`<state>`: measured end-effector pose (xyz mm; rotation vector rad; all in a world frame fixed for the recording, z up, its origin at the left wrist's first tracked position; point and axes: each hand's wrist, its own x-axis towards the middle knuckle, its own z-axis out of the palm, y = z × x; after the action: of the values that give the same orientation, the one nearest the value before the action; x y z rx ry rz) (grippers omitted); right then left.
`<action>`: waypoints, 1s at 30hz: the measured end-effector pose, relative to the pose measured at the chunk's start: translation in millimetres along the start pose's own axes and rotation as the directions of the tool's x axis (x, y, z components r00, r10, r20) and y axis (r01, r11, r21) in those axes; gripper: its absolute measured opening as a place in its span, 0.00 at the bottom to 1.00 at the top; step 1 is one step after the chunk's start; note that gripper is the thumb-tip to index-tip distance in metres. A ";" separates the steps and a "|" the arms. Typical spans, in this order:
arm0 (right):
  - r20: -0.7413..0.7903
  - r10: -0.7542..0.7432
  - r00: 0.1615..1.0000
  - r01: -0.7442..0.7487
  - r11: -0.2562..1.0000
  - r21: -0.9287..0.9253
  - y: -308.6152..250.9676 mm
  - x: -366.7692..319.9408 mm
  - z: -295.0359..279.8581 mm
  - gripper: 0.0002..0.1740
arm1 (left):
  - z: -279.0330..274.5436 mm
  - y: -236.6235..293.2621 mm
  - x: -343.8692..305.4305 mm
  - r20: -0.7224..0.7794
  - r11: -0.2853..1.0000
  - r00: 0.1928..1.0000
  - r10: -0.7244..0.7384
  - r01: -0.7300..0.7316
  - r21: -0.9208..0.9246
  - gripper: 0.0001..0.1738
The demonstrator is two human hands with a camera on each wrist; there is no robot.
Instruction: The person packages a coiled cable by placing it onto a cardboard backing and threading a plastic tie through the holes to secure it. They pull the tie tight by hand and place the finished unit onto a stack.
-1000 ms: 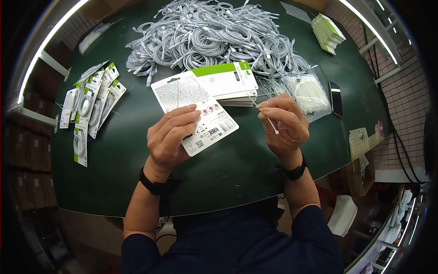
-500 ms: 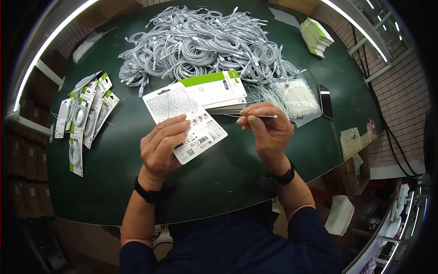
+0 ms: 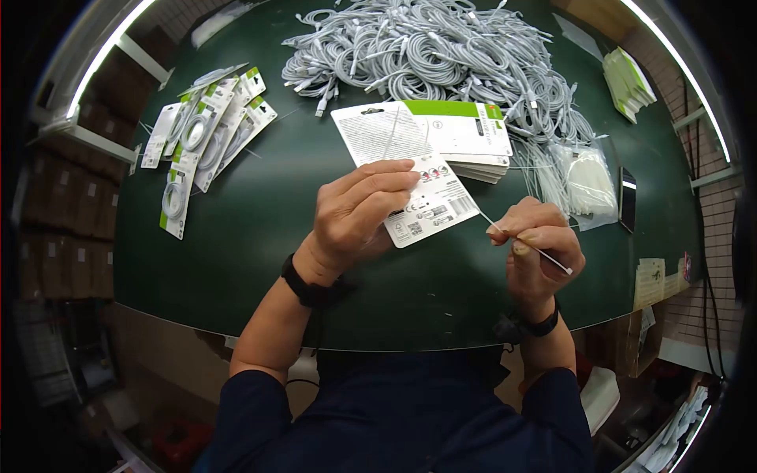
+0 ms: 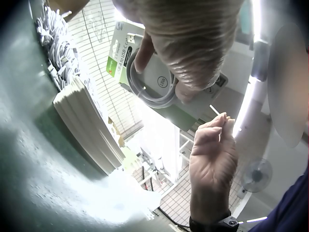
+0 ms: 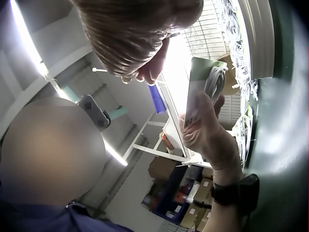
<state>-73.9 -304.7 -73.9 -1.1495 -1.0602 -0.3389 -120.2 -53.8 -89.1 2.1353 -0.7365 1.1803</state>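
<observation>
My left hand (image 3: 355, 209) grips a printed cardboard package card (image 3: 434, 209), fingers over its text-covered back and the card tilted above the table. On the card's other side, a coiled white cable (image 4: 159, 102) shows in the left wrist view, labelled USB-A to USB-C. A thin white cable tie (image 3: 555, 261) is pinched between thumb and fingertips of my right hand (image 3: 544, 240). Its small square head points down to the right, while its thin end reaches up-left to the card's lower right edge. Behind the held card lies a stack of similar green and white cards (image 3: 465, 134).
A large heap of coiled grey-white cables (image 3: 426, 55) covers the table's back. Finished-looking carded cables (image 3: 197, 134) lie at the left. Right of the stack are a bag of white cable ties (image 3: 587, 181) and a phone (image 3: 628, 201). More folded cards (image 3: 628, 85) stand back right.
The cable tie has turned in my right fingers, from nearly level to slanting, its thin end now at the card's edge. My left hand keeps its grip. The head view has shifted.
</observation>
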 end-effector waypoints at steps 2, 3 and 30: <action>-0.003 0.025 1.000 -0.025 0.999 0.021 -1.5 -2.5 1.2 0.09 | -0.8 0.0 0.8 -0.003 1.000 1.000 -0.003 0.003 0.002 0.20; -0.003 0.034 0.999 -0.034 0.999 0.028 -1.6 -3.0 1.2 0.09 | -1.2 -1.0 1.6 -0.008 1.000 1.000 0.000 0.000 0.001 0.21; 0.035 0.256 0.966 -0.251 0.962 -0.104 -3.7 -0.9 10.0 0.09 | 1.4 3.9 0.7 0.060 0.998 0.996 0.059 -0.058 -0.021 0.14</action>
<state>-82.0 -297.9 -72.3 -1.3721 -0.9320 -0.1627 -121.8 -57.6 -88.3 2.1545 -0.8395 1.1382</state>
